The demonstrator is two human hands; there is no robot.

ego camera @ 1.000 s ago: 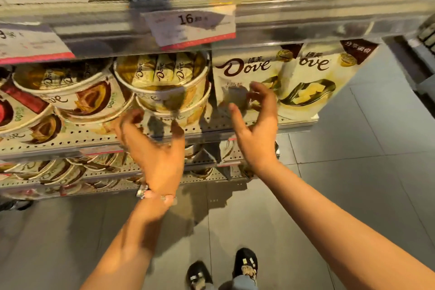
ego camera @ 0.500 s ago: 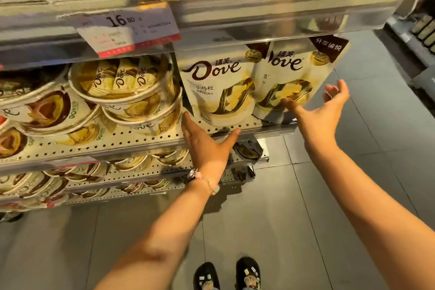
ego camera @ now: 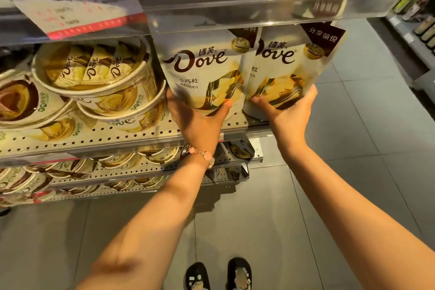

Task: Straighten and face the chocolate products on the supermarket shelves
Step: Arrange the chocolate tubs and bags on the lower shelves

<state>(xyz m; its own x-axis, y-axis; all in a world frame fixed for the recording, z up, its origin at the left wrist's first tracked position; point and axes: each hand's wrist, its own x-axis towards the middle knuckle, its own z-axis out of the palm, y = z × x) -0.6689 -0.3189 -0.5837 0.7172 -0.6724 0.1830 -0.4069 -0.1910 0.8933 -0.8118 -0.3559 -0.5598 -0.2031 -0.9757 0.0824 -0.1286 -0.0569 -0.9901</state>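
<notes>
At the shelf's front edge, the left hand (ego camera: 199, 120) cups the bottom of the left Dove pouch (ego camera: 202, 70), thumb and fingers spread round it; the right hand (ego camera: 288, 113) grips the right Dove pouch (ego camera: 282, 70) (overlapping its neighbour) likewise. Beyond, Dove tubs (ego camera: 94, 82) lie stacked on the perforated shelf (ego camera: 117, 134).

Grey tiled floor (ego camera: 353, 148) below; black sandals (ego camera: 217, 275) at bottom edge. White price tag (ego camera: 73, 4) with red strip, reading 16.80, on upper rail. Beaded bracelet (ego camera: 200, 154) on wrist. Another shelving unit (ego camera: 414, 30) far right.
</notes>
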